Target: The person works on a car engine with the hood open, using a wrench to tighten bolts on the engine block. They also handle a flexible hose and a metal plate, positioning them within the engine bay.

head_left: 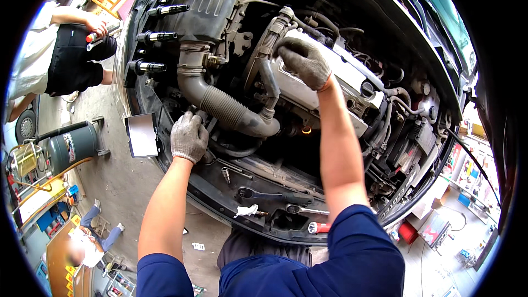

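Hose of ribbed black plastic (pixel 223 105) is flanked by left hand (pixel 188 136) and silver metal engine cover (pixel 344 78) overhung by right hand (pixel 306 60), both grey-gloved, part-curled, contents unconfirmable, while red cylindrical torch (pixel 319 227) could be dislodged by navy sleeve (pixel 366 242) contact.

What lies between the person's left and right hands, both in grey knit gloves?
In the head view, a thick, ribbed grey hose lies between the left hand and right hand, with a slim grey pipe nearer the right.
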Motion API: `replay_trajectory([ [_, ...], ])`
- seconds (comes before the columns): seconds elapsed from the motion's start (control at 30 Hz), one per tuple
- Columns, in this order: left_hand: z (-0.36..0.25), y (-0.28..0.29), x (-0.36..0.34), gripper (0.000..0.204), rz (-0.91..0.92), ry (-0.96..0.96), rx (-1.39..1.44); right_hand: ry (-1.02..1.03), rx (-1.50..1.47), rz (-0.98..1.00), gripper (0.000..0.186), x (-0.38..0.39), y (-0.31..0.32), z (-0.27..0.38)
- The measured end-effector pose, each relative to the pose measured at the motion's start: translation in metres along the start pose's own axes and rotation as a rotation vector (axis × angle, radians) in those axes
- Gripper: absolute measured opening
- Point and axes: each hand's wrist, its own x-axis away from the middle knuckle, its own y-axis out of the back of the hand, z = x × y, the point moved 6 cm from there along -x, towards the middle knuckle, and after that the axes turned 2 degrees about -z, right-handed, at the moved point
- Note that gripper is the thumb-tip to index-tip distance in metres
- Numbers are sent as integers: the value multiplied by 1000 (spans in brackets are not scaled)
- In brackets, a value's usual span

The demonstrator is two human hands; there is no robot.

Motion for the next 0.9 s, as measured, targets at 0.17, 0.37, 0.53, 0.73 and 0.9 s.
replay_trajectory([
  [0.17, -2, -5, -2, 15, 20, -15, -27, 17, 84, -186, 20, 16, 15, 3],
  [0.37, 2, -7, 0, 15, 31, 3, -54, 79, -361, -1073, 15, 16, 20, -31],
  [0.53, 0, -5, 2, 16, 4, 12, -17, -115, 208, 164, 27, 1, 13, 5],
  [0.73, 9, 1, 5, 14, -21, 37, 12, -271, 1366, 142, 57, 1, 20, 50],
  [0.9, 9, -1, 6, 14, 7, 60, 3, -390, 1745, 459, 50, 0, 15, 42],
])
